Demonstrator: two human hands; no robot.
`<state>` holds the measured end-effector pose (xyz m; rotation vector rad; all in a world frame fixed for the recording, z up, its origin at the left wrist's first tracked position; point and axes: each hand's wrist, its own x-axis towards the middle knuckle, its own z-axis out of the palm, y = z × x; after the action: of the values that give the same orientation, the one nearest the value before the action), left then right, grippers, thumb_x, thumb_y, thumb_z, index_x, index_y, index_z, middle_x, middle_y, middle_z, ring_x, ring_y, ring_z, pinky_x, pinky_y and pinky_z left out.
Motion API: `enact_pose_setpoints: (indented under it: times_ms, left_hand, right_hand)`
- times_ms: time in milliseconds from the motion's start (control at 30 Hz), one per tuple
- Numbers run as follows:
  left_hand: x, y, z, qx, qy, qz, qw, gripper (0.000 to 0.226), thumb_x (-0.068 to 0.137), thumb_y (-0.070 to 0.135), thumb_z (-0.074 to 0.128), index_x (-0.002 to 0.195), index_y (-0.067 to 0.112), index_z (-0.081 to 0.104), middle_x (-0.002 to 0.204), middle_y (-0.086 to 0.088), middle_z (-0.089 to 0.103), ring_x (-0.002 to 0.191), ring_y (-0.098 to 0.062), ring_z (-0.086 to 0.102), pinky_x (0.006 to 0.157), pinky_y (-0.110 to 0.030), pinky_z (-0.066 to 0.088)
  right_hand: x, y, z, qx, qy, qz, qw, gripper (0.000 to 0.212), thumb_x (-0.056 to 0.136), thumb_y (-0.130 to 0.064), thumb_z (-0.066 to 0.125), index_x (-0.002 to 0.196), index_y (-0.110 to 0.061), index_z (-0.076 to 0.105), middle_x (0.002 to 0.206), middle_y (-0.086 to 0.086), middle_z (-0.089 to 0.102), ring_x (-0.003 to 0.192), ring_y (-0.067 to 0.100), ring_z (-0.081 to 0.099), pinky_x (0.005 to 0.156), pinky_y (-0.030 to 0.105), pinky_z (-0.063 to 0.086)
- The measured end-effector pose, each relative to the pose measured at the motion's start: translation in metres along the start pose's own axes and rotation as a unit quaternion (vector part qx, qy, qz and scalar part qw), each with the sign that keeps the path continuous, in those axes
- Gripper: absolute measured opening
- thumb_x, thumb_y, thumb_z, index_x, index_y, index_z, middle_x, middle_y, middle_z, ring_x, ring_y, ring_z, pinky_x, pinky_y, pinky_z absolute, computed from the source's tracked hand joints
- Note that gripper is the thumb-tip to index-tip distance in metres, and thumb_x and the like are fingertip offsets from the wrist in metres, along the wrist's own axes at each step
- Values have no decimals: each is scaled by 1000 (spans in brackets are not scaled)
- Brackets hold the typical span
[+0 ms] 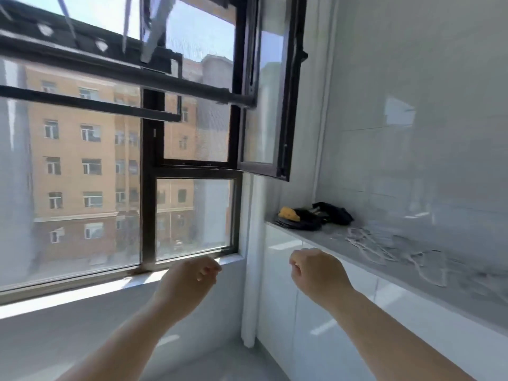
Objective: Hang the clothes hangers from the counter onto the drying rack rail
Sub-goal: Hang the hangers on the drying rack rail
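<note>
Several white clothes hangers (390,251) lie in a loose pile on the grey counter (467,298) at the right. The dark drying rack rails (115,70) run across the upper left, in front of the window. My left hand (189,281) hovers low in front of the window sill, fingers loosely curled, holding nothing. My right hand (316,273) hangs to the left of the counter's front edge, fingers loosely curled and empty. Both hands are well short of the hangers and far below the rails.
A black and yellow bundle (310,215) sits at the counter's far end. An open dark-framed window sash (272,89) juts into the room above the counter. White cabinet fronts (316,325) stand below the counter. The window sill (82,287) runs along the left.
</note>
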<state>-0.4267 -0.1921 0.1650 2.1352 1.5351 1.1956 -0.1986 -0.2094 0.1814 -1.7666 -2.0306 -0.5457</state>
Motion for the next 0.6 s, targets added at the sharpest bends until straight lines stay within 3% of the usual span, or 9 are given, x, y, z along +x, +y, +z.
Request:
enact_pose_setpoints:
  times_ms: [100,167,267,367,500,600]
  left_hand:
    - [19,39,84,-18,-58,22,998,30,85,17,53,71,44,57,71,12,61,74,-13,60,67,-22,45]
    - [26,61,134,-17,-103,32,994,20,87,19,50,87,35,63,74,13,59,74,-10,57,63,-20,42]
    - [32,86,196,-32,-146,32,988,19,87,19,49,93,31,64,77,13,59,74,-8,57,62,-17,41]
    - [35,105,245,-41,-185,25,982,16,88,23,48,91,29,64,79,11,63,78,-10,60,64,-19,42]
    - [44,120,298,-35,-224,6,974,25,89,33,48,64,35,50,83,5,68,85,-16,63,70,-25,46]
    - [56,128,336,-30,-243,-11,969,27,89,33,47,62,32,48,87,1,70,86,-18,64,74,-28,49]
  right_hand:
    - [-28,95,1,-22,-29,74,997,24,92,-16,36,102,-13,58,101,4,63,97,22,54,68,27,37]
    - [-48,151,2,-32,-47,133,989,17,91,-18,38,94,-18,55,101,4,64,95,22,55,65,26,33]
    - [-76,218,5,-32,-65,217,973,10,91,-19,38,82,-21,43,97,3,62,88,22,53,62,24,31]
    - [-98,263,16,-31,-78,277,957,11,90,-18,39,81,-21,44,97,3,63,83,21,52,61,23,31]
    - [-130,300,42,-17,-96,323,941,12,89,-17,40,84,-23,48,102,-2,61,85,16,51,64,22,33]
    - [-142,325,63,-8,-110,351,930,23,92,-18,38,107,-21,56,115,-4,58,102,15,52,74,22,39]
